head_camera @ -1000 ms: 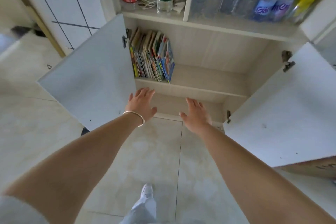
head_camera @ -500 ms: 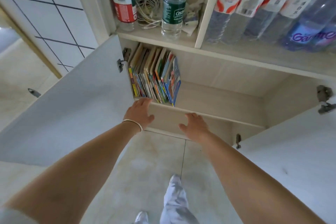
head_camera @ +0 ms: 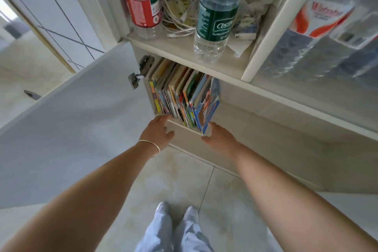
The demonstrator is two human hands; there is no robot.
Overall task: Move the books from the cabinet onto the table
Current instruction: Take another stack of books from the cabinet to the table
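Several thin colourful books (head_camera: 184,96) stand upright in a row at the left end of the cabinet's middle shelf (head_camera: 266,116), leaning against the left wall. The outermost one has a blue cover (head_camera: 209,106). My left hand (head_camera: 158,131), with a thin bracelet on the wrist, is at the shelf's front edge just below the left books, fingers apart. My right hand (head_camera: 217,136) is at the shelf edge by the bottom corner of the blue book, fingers apart. Neither hand holds anything. No table is in view.
The left cabinet door (head_camera: 71,129) stands wide open beside my left arm. On the shelf above stand a red-labelled bottle (head_camera: 141,0), a green-labelled bottle (head_camera: 216,16) and tangled cables (head_camera: 178,6). Packed bottles (head_camera: 319,26) fill the right. Pale tiles (head_camera: 178,182) lie below.
I have moved closer to the cabinet. Both hands have risen from below the shelf to its front edge, right under the books.
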